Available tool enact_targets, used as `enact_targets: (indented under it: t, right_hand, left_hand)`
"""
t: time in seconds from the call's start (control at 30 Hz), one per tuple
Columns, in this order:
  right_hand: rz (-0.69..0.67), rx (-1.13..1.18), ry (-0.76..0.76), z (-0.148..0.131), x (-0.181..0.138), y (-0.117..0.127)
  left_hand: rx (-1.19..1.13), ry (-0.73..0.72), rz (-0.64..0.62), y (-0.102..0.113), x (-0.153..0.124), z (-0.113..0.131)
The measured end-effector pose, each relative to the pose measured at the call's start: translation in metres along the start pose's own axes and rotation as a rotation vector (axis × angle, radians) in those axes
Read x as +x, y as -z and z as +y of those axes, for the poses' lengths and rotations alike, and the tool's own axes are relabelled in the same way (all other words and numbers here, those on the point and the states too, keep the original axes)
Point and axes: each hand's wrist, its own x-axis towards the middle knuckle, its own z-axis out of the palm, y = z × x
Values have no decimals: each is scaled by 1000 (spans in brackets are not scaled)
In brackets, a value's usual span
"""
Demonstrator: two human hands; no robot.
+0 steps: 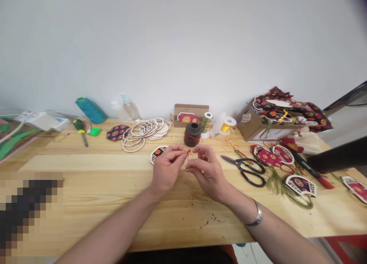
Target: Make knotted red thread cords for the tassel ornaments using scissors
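Both hands meet over the middle of the wooden table [86,203]. My left hand [166,168] pinches a thin red thread [188,151] between thumb and forefinger. My right hand [207,170], with a silver bracelet on its wrist, has its fingers curled and pinches the same thread just right of the left hand. A dark spool wound with red thread [192,134] stands just behind the hands. A small fan-shaped ornament [156,154] lies partly under my left hand.
Black scissors [248,168] lie right of the hands, beside several red patterned ornaments [272,155] and green tassels. Wooden ring frames [143,132], a gold thread spool [228,125], cardboard boxes [258,128], bottles, a teal spool [90,110] and a screwdriver [80,128] line the back.
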Motion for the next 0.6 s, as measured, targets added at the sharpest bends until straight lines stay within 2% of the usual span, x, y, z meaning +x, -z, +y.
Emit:
enact_targets:
  t: [0.17,0.3,0.6]
  right_hand:
    - [-102,122,108,-6,3,0]
    - [-199,180,194,-9,5,1]
    - [-436,336,55,-11,0,0]
  left_hand:
    - [-161,172,14,0,1,-3]
    - [-255,207,37,-1,2,-7]
    - [-309,302,45,-2,3,-4]
